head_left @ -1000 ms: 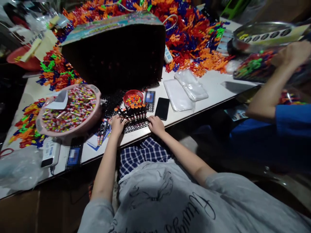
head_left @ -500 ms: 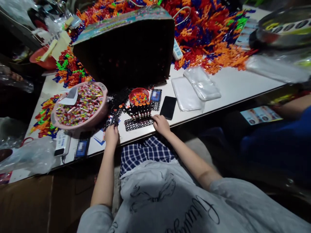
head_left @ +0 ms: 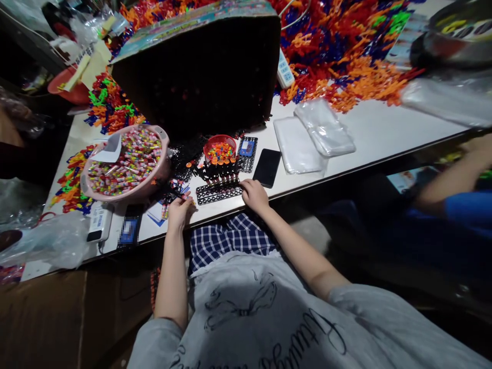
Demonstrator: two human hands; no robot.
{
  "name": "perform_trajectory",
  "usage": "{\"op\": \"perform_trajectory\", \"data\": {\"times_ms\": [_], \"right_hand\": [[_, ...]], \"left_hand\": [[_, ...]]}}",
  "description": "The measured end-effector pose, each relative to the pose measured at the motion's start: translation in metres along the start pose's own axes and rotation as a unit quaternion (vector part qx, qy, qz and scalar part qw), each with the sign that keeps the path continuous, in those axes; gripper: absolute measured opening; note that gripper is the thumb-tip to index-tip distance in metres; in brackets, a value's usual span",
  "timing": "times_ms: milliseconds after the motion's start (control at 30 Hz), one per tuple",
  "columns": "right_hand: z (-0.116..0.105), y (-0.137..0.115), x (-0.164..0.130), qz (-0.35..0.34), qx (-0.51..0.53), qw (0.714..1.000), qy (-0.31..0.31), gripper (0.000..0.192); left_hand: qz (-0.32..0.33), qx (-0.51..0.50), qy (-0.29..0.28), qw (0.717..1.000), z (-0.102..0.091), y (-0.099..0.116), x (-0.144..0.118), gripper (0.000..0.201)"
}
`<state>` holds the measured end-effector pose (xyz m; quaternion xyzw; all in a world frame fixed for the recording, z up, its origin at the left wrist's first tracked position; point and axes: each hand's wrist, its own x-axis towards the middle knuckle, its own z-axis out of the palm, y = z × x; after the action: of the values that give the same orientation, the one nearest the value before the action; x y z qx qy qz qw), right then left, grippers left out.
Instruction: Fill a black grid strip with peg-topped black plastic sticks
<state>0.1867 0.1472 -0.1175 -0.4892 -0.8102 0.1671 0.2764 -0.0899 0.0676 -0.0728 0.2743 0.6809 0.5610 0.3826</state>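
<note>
My left hand (head_left: 180, 211) is closed at the front edge of the table, its fingertips pinched on a small black plastic piece (head_left: 183, 197) whose exact shape is too small to make out. Beside it lie more black pieces and some small candy tubes (head_left: 165, 211). With bent fingers, my right hand (head_left: 255, 197) grips the right end of a black lattice rack (head_left: 215, 196). A row of black figures with orange tops (head_left: 219, 169) stands along the rack. Just behind is a red basket (head_left: 220, 139) of small colourful bits.
A pink basin (head_left: 165, 154) full of candy tubes stands left. A large open box (head_left: 196, 77) is behind, with piles of bright plastic figures (head_left: 330, 56) around it. A phone (head_left: 267, 167) and clear bags (head_left: 298, 146) lie right. Another person's arm (head_left: 446, 179) shows far right.
My left hand has moved slightly right from the black pieces, with a small piece at its fingertips. My right hand stays on the rack. The other person's arm at the right has moved.
</note>
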Motion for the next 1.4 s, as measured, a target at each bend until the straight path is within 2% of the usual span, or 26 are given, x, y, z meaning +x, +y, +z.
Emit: {"op": "perform_trajectory", "data": {"times_ms": [167,333,467,733,1000,1200,1400], "right_hand": [[-0.001,-0.002,0.000,0.008,-0.005,1.000,-0.008,0.037],[-0.002,-0.005,0.001,0.013,-0.014,1.000,-0.015,0.038],[-0.001,-0.005,0.002,0.016,-0.021,0.999,-0.019,0.038],[0.001,-0.005,0.002,0.026,-0.032,0.999,-0.019,0.038],[-0.001,-0.007,0.001,0.036,-0.036,0.998,-0.025,0.039],[-0.002,-0.008,0.002,0.032,-0.033,0.999,-0.023,0.039],[-0.001,-0.007,0.001,0.037,-0.036,0.998,-0.020,0.038]], "left_hand": [[0.023,0.011,0.027,0.999,0.025,-0.006,0.022,0.030],[0.088,0.112,0.068,0.988,0.056,-0.003,0.045,0.016],[0.102,0.149,0.073,0.981,0.068,0.001,0.048,0.017],[0.111,0.155,0.056,0.980,0.069,-0.003,0.049,0.020],[0.112,0.112,-0.013,0.987,0.067,-0.010,0.055,0.026],[0.143,0.132,-0.074,0.978,0.061,-0.014,0.051,0.016],[0.172,0.185,-0.070,0.965,0.057,-0.022,0.053,0.014]]}}
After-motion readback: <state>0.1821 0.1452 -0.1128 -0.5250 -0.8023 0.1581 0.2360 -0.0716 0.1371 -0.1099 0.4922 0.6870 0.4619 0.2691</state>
